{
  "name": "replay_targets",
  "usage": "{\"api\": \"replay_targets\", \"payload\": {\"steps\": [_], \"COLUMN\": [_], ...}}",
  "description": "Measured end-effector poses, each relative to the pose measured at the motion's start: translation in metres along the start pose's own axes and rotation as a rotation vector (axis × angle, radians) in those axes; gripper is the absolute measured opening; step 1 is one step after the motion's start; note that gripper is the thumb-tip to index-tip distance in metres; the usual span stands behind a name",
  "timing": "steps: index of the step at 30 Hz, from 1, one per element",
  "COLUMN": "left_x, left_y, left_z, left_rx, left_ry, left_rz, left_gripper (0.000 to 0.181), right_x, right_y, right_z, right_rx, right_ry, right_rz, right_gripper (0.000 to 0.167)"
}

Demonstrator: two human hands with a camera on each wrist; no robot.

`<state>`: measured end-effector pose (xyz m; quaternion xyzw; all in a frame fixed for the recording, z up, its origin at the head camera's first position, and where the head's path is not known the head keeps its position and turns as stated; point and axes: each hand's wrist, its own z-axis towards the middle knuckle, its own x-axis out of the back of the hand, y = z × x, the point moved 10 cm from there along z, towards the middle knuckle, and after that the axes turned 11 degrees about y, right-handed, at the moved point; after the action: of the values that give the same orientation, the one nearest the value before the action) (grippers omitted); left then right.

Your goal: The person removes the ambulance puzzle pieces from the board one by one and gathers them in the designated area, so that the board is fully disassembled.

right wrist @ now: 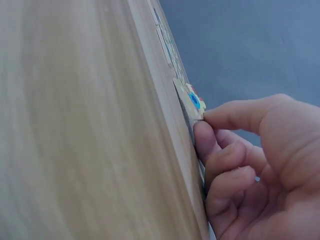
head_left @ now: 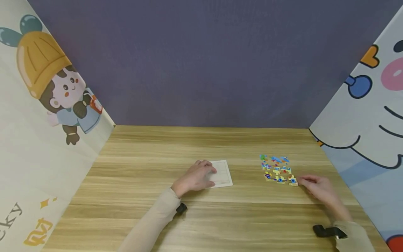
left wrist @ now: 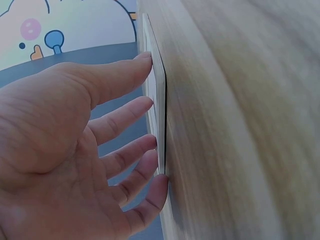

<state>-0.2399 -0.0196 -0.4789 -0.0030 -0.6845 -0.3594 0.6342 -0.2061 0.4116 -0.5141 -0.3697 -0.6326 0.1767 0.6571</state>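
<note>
A thin white puzzle frame (head_left: 223,173) lies flat on the table, with an outlined area inside its border. My left hand (head_left: 196,176) rests on its left part, fingers spread and slightly bent. In the left wrist view the thumb and fingertips touch the face and near edge of the frame (left wrist: 159,95). On the right, my right hand (head_left: 319,189) pinches the corner of a yellow jigsaw piece (right wrist: 193,100) with a blue round mark, between thumb and index finger. That piece is tilted up at the pinched corner. Several other colourful jigsaw pieces (head_left: 276,170) lie beside it in loose rows.
The wood-grain table (head_left: 151,150) meets a dark back panel (head_left: 207,63). Cartoon-printed side panels stand at the left (head_left: 19,140) and the right (head_left: 355,119). A black wrist device (head_left: 329,231) sits at the right sleeve.
</note>
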Motion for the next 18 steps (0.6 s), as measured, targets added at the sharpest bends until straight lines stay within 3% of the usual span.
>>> {"api": "replay_targets", "payload": {"steps": [7,18], "left_x": [0.0009,0.0009], "left_y": [0.0019,0.0025], "left_z": [-0.0007,-0.0003], "left_rx": [-0.010,-0.026], "left_ry": [0.003,0.012], "left_rz": [0.003,-0.002], "left_gripper": [0.046,0.045], "right_x": [0.0029,0.0024], "right_y": [-0.0084,-0.0083], "right_z": [0.0049,0.0039], "right_rx": [0.101,0.090], "right_ry": [0.057,0.078], "right_rz": [-0.139,-0.147], "right_gripper": [0.047,0.047]}}
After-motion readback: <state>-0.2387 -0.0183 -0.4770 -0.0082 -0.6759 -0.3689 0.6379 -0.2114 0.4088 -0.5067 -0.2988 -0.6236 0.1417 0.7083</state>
